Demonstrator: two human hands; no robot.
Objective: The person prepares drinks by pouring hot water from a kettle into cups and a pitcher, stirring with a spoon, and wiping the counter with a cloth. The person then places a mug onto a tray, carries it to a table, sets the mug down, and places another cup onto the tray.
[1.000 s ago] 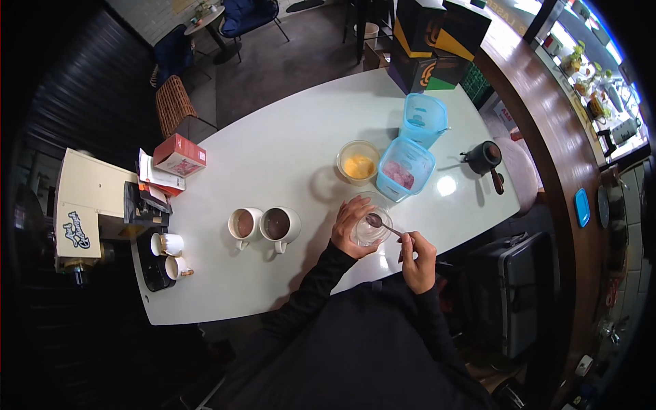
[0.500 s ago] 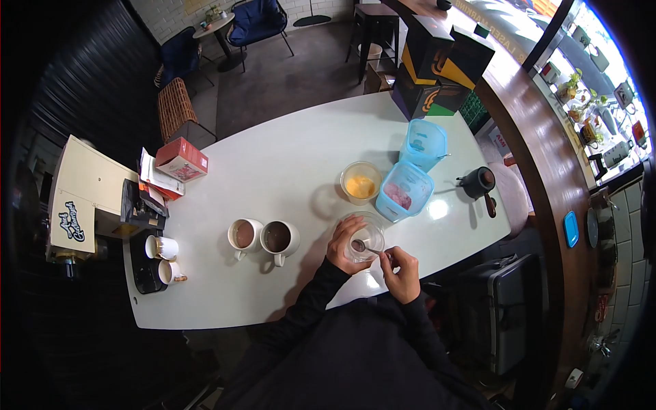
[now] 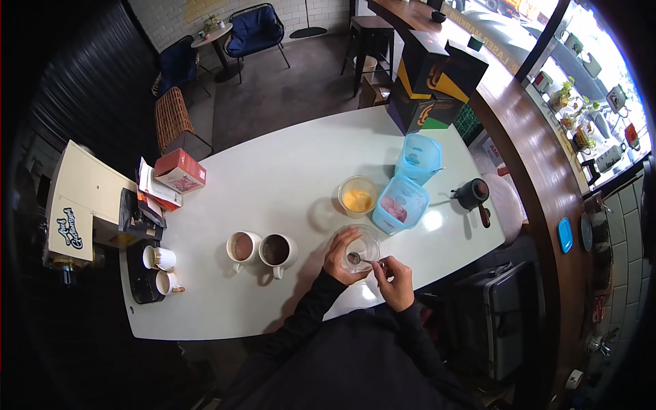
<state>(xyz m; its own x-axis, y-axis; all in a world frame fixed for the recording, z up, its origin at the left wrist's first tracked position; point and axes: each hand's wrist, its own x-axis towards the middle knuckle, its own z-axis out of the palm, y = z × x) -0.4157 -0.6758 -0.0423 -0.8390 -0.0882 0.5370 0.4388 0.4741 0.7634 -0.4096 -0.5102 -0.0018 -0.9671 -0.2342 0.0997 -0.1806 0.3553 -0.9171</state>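
Observation:
My left hand [image 3: 341, 255] is wrapped round the left side of a clear cup [image 3: 367, 239] on the white table [image 3: 273, 174]. Between the fingers of my right hand [image 3: 395, 281] is the handle of a metal spoon [image 3: 356, 258], its bowl inside the cup. Just behind stands a clear cup with yellow contents [image 3: 357, 199]. Beside that is a light blue container [image 3: 412, 206] with pinkish contents, and another blue container [image 3: 418, 158] stands behind it. Left of my hands are two white mugs, one with dark liquid [image 3: 276, 251] and one with brown liquid [image 3: 241, 249].
A small dark pot [image 3: 471, 195] with a handle stands at the right. Black boxes [image 3: 432, 82] are stacked at the back edge. On the left are a red box [image 3: 180, 171], a cream machine [image 3: 85, 198] and two mugs on a black tray [image 3: 140, 288].
The camera view has tilted and shifted. My right hand has turned the spoon inside the cup, and its bowl now lies at the cup's left side. My left hand keeps its hold.

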